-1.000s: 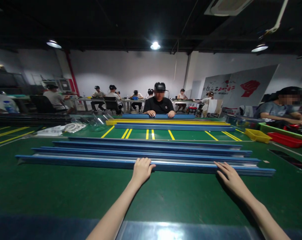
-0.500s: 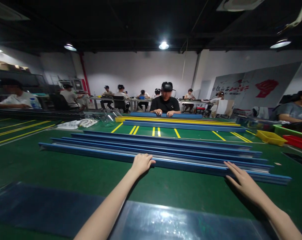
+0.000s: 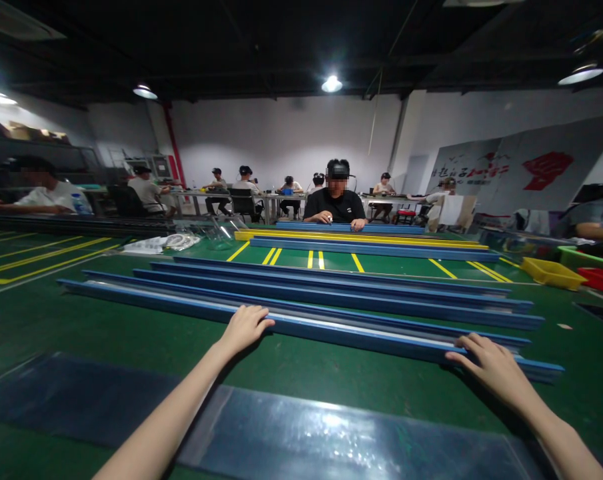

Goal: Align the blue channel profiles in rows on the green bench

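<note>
The nearest blue rail (image 3: 341, 331), long, thin and glossy, lay flat on the green table, running from far left across to the near right at a slight slant. The left hand (image 3: 242, 329) curled its fingers over its near edge about midway along, while the right hand (image 3: 491, 368) rested spread and flat on it close to its right end.
</note>
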Demonstrator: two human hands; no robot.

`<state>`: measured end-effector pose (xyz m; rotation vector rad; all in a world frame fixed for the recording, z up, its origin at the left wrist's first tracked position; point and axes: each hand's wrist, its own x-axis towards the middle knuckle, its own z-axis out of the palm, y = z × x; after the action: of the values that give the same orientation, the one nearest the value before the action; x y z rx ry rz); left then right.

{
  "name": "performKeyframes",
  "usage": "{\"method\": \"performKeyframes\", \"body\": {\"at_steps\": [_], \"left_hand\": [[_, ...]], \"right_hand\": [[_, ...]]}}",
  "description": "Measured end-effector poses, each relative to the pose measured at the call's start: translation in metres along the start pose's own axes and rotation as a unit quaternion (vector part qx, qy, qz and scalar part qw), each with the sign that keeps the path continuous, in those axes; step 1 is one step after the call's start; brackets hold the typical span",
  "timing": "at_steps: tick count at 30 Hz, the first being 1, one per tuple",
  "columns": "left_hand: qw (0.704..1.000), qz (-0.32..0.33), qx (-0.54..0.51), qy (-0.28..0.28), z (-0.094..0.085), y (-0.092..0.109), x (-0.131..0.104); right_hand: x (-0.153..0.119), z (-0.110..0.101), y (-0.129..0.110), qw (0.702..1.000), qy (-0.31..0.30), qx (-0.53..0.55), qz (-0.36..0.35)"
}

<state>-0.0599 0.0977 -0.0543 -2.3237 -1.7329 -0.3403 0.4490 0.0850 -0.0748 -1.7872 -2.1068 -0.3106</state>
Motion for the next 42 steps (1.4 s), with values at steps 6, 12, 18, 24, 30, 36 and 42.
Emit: {"method": "performKeyframes", "body": {"at_steps": [6,12,18,24,30,36,42], "left_hand": [[1.0,-0.01,-0.009,-0.018,-0.004,-0.004,-0.006],[0.999,-0.035,-0.016,-0.034,-0.014,-0.025,-0.023],[0.994,-0.074,0.002,-0.084,-0.026,-0.051,-0.032],[0.994,-0.062,-0.04,-0.079,-0.036,-0.066,-0.031],[0.994,0.004,-0.089,-0.06,-0.038,-0.026,-0.014],[0.996,-0.079,-0.012,-0.036,-0.018,-0.004,-0.001],[0.989,-0.131,0.038,-0.052,-0.022,-0.04,-0.007]], "right_hand": [[0.003,0.007,0.004,1.0,-0.018,0.018,0.004],[0.01,0.014,-0.018,0.999,-0.043,0.015,-0.03],[0.029,0.008,-0.056,0.992,-0.108,0.009,-0.068],[0.042,0.005,-0.09,0.986,-0.12,-0.009,-0.111],[0.036,0.008,-0.12,0.987,-0.083,-0.071,-0.119],[0.028,-0.004,-0.156,0.986,-0.099,-0.08,-0.11],[0.035,-0.012,-0.203,0.983,-0.124,-0.084,-0.106]]}}
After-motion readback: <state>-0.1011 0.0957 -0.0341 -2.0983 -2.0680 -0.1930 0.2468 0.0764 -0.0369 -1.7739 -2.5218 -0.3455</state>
